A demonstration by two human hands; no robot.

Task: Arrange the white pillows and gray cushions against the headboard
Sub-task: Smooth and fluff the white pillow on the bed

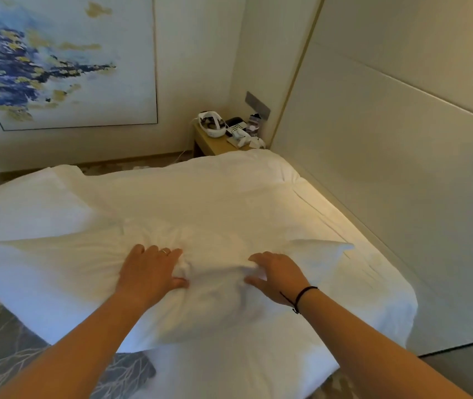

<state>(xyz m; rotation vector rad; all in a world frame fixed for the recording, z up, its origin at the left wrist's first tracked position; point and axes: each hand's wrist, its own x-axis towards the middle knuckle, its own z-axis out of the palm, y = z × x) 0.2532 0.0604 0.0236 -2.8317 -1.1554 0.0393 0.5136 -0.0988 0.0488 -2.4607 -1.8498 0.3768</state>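
A white pillow [85, 272] lies across the near part of the bed [229, 191], its fabric bunched in the middle. My left hand [150, 270] grips a fold of that pillow from above. My right hand [278, 273], with a black cord on the wrist, pinches the same bunched fabric a little to the right. The padded beige headboard [387, 168] runs along the bed's right side. A gray patterned cushion [42, 361] shows at the lower left, partly under the pillow and my left forearm.
A wooden nightstand [213, 142] stands in the far corner, crowded with a white headset, a phone and small items. A large blue and gold painting [56, 59] hangs on the left wall. Floor shows beyond the bed's far edge.
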